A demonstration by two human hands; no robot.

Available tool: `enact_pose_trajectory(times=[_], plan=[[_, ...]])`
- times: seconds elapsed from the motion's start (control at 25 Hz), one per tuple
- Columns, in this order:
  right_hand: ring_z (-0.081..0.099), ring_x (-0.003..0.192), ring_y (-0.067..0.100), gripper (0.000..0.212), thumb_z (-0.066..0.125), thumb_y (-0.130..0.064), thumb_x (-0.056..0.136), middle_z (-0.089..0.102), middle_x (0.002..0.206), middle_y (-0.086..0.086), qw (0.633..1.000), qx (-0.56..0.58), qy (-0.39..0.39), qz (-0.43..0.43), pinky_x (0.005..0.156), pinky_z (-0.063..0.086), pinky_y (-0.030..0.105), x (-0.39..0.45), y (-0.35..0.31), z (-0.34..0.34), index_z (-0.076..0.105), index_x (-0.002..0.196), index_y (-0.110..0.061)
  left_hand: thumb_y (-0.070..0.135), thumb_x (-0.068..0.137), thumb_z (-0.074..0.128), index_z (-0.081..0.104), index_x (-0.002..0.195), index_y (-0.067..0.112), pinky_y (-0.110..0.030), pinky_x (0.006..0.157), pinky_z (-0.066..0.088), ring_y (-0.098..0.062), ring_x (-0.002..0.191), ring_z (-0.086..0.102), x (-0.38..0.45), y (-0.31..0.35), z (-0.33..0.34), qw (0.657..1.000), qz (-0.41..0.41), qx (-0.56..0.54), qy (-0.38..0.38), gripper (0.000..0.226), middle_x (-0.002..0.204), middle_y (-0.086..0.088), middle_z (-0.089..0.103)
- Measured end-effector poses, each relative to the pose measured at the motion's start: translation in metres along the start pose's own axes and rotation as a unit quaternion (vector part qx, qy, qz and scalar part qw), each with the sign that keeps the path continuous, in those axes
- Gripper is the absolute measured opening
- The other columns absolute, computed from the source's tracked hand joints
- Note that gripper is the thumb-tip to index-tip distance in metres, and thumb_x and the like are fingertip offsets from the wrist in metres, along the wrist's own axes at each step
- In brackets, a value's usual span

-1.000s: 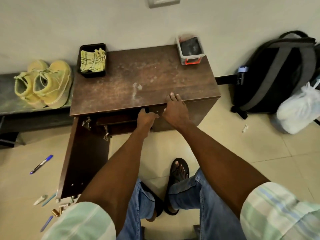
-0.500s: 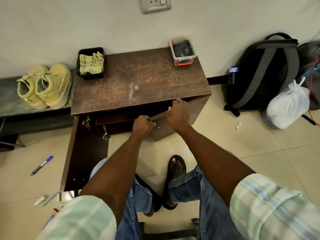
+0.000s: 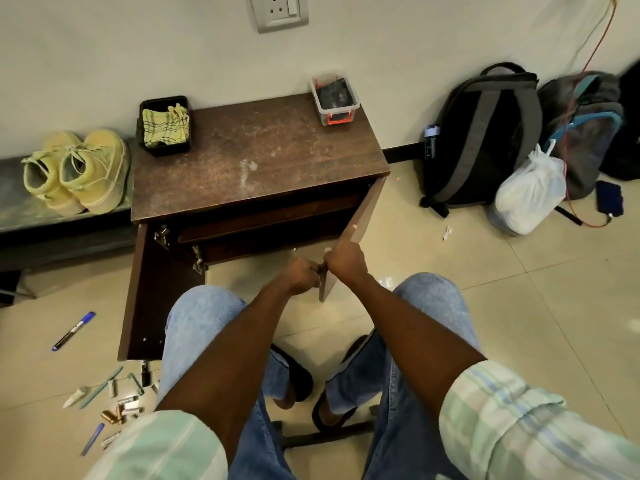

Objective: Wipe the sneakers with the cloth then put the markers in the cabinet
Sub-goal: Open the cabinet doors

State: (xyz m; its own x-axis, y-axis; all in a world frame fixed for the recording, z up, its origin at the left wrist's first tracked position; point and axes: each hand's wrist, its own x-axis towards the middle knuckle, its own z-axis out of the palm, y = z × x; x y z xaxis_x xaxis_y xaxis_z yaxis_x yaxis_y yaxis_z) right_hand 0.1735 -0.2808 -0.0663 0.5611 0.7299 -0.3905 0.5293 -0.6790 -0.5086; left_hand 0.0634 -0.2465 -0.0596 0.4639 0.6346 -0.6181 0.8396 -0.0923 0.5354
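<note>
From the head camera, dead centre: both hands are on the free edge of the cabinet's right door (image 3: 360, 233), which stands swung out toward the person. The right hand (image 3: 346, 259) curls over that edge with its index finger laid straight along the top; the left hand (image 3: 300, 275) pinches the same edge from the other side, fingers curled. The cabinet (image 3: 256, 157) sits at twelve o'clock from the hands, its left door (image 3: 152, 299) hanging wide open at nine o'clock and the inside dark. Up at eleven o'clock on the cabinet top, the yellow checked cloth (image 3: 165, 128) lies bunched in a black tray (image 3: 164, 148). Out at ten o'clock the yellow sneakers (image 3: 78, 171) stand side by side on a low bench (image 3: 20, 209). Down at eight o'clock a blue-capped marker (image 3: 73, 330) lies on the floor tiles, with more pens and small bits (image 3: 114, 400) scattered at seven o'clock. A clear box (image 3: 334, 98) sits at one o'clock, a backpack (image 3: 481, 136) at two.
</note>
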Motion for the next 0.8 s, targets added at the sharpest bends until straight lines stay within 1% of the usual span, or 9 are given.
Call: enact_pose_trajectory(times=[0.08,0.16,0.24,0.32,0.4,0.52,0.64,0.72,0.8], plan=[[0.064,0.078,0.026,0.039,0.056,-0.014,0.087,0.064,0.087,0.011,1.000,-0.020,-0.007,0.004,0.065,0.051,0.029,-0.003,0.013,-0.007,0.055,0.120,0.007,0.001,0.088,0.058,0.062,0.126,0.013,-0.033,0.088,0.049,-0.019,0.100,0.058,0.001,0.006,0.013,0.998,0.017,0.012,-0.057,0.039,0.123,-0.004,0.063],[0.064,0.079,0.027,0.056,0.057,-0.011,0.084,0.065,0.091,0.013,0.998,-0.069,-0.005,0.004,0.065,0.051,0.030,-0.004,0.027,-0.014,0.042,0.135,0.006,0.002,0.088,0.059,0.059,0.129,0.013,-0.034,0.095,0.046,-0.021,0.113,0.057,0.001,0.013,0.026,0.995,0.038,0.025,-0.088,0.042,0.134,-0.003,0.058],[0.066,0.086,0.030,0.066,0.059,-0.011,0.083,0.066,0.098,0.015,0.996,-0.084,-0.020,0.006,0.068,0.052,0.032,-0.005,0.037,-0.025,0.032,0.141,0.005,0.005,0.088,0.059,0.062,0.127,0.013,-0.033,0.092,0.047,-0.022,0.111,0.059,0.006,0.025,0.038,0.996,0.057,0.030,-0.069,0.040,0.129,-0.006,0.061],[0.066,0.088,0.031,0.080,0.063,-0.018,0.083,0.066,0.099,0.015,0.996,-0.081,-0.027,-0.005,0.067,0.051,0.033,-0.006,0.048,-0.032,0.019,0.147,0.002,0.007,0.087,0.060,0.064,0.123,0.013,-0.036,0.088,0.051,-0.024,0.102,0.063,0.013,0.035,0.050,0.995,0.088,0.035,-0.031,0.036,0.120,-0.011,0.066],[0.065,0.091,0.032,0.089,0.063,-0.022,0.085,0.064,0.104,0.016,0.997,-0.078,-0.018,-0.010,0.071,0.053,0.037,-0.008,0.059,-0.039,0.006,0.150,-0.003,0.007,0.087,0.059,0.061,0.126,0.013,-0.034,0.085,0.052,-0.025,0.100,0.064,0.014,0.046,0.062,0.992,0.118,0.039,-0.012,0.039,0.120,-0.011,0.066],[0.064,0.094,0.031,0.081,0.056,-0.020,0.090,0.063,0.109,0.016,0.994,-0.106,0.004,0.000,0.073,0.053,0.038,-0.012,0.081,-0.053,0.004,0.152,-0.011,0.005,0.087,0.057,0.046,0.140,0.017,-0.034,0.093,0.048,-0.026,0.117,0.057,0.011,0.058,0.079,0.986,0.154,0.067,0.002,0.055,0.136,-0.008,0.055],[0.062,0.092,0.031,0.065,0.042,-0.016,0.097,0.061,0.110,0.018,0.989,-0.143,0.041,0.014,0.068,0.048,0.036,-0.011,0.105,-0.073,0.007,0.152,-0.019,0.006,0.088,0.056,0.033,0.148,0.021,-0.033,0.107,0.037,-0.022,0.137,0.039,0.015,0.066,0.089,0.981,0.165,0.097,0.026,0.065,0.153,-0.002,0.035],[0.060,0.092,0.031,0.060,0.035,-0.015,0.100,0.057,0.113,0.018,0.986,-0.153,0.057,0.026,0.066,0.046,0.035,-0.007,0.118,-0.086,0.007,0.152,-0.024,0.010,0.091,0.054,0.031,0.149,0.020,-0.032,0.110,0.033,-0.022,0.141,0.032,0.018,0.069,0.091,0.978,0.168,0.116,0.035,0.064,0.157,-0.001,0.028],[0.059,0.096,0.031,0.060,0.035,-0.016,0.100,0.053,0.117,0.019,0.984,-0.169,0.045,0.035,0.066,0.043,0.033,-0.001,0.127,-0.093,0.006,0.152,-0.026,0.014,0.092,0.054,0.029,0.150,0.020,-0.032,0.109,0.034,-0.022,0.141,0.032,0.018,0.071,0.094,0.974,0.176,0.138,0.042,0.063,0.158,-0.002,0.025]])
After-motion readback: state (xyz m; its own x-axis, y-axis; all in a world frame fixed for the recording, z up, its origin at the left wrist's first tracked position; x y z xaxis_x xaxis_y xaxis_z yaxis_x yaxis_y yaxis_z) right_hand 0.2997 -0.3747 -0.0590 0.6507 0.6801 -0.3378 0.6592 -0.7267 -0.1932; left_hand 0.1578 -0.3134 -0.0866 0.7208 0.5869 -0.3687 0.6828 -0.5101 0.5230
